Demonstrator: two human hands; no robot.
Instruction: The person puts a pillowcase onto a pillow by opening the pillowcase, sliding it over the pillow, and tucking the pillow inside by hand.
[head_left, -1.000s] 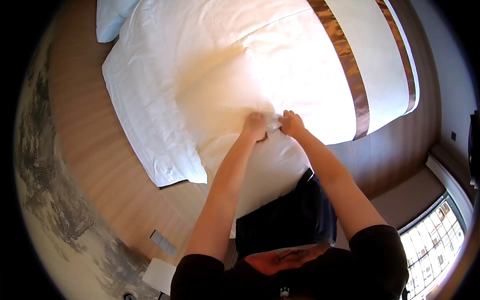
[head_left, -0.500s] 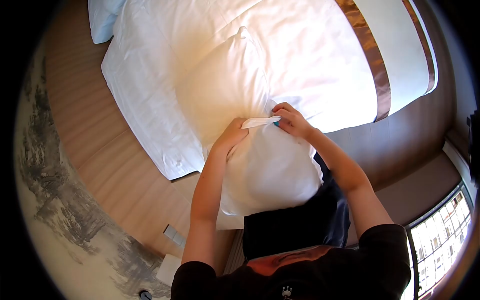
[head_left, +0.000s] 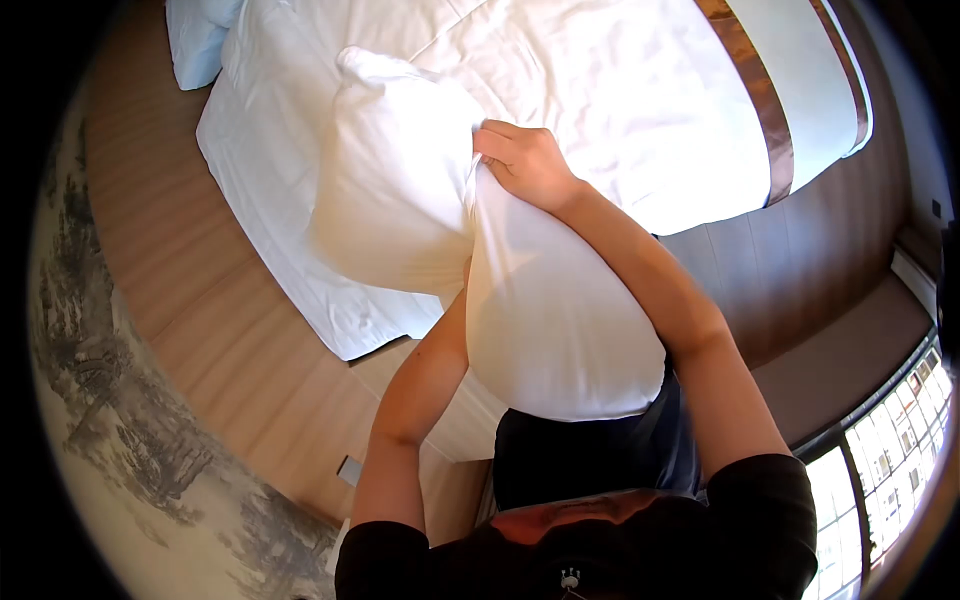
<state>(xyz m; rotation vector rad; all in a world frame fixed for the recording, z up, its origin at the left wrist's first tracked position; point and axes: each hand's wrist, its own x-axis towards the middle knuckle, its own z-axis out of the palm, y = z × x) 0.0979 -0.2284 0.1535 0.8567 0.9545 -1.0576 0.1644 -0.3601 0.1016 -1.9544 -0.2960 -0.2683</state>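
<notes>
A plump white pillow (head_left: 560, 310) is pinched in at its middle, one half towards my body and the other over the bed (head_left: 600, 110). At the upper edge of the pinch, my right hand (head_left: 525, 160) grips the white fabric with its fingers closed. My left forearm reaches up to the pillow's lower left side; the hand itself is hidden behind the fabric. The far half of the pillow tilts to the left, with a bunched corner at its top.
A brown and white band (head_left: 752, 90) crosses the bed at the right. Part of another pillow (head_left: 195, 45) shows at the top left. Wood panelling (head_left: 200, 300) runs along the left, beside a patterned wall (head_left: 110, 370). A bright window (head_left: 900, 440) is at the lower right.
The pillow has been lifted and folded in at its middle, its far half swinging left. My right hand has moved up and left. My left hand has gone out of sight behind the pillow.
</notes>
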